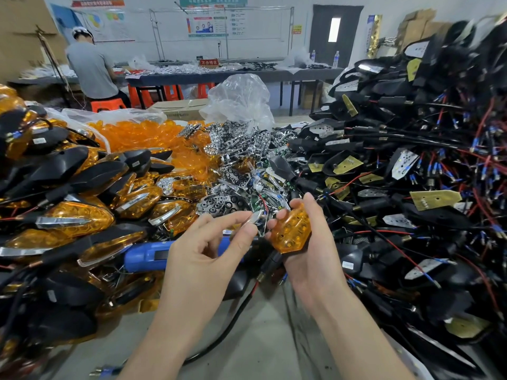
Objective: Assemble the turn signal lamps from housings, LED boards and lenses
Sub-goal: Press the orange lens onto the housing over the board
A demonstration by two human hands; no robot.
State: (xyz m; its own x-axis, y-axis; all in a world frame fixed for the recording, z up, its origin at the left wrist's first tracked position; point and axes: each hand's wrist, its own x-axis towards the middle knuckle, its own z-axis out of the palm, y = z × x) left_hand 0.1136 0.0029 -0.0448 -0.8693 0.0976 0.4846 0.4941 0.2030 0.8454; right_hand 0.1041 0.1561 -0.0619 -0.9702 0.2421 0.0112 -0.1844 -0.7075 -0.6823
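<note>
The amber-lensed lamp (292, 233) sits centre-frame, the right hand (315, 259) curled round it. At its 9 o'clock the left hand (203, 259) pinches a small chrome strip (253, 218) between thumb and forefinger, its other fingers loosely bent. Chrome reflectors (247, 149) heap at 12 o'clock, wired black housings (411, 187) at 3, and finished lamps (79, 218) farther out at 9.

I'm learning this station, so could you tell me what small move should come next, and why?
Probably bring the silver strip pinched in the left hand onto the amber lamp in the right hand: finished lamps alongside carry such strips.
</note>
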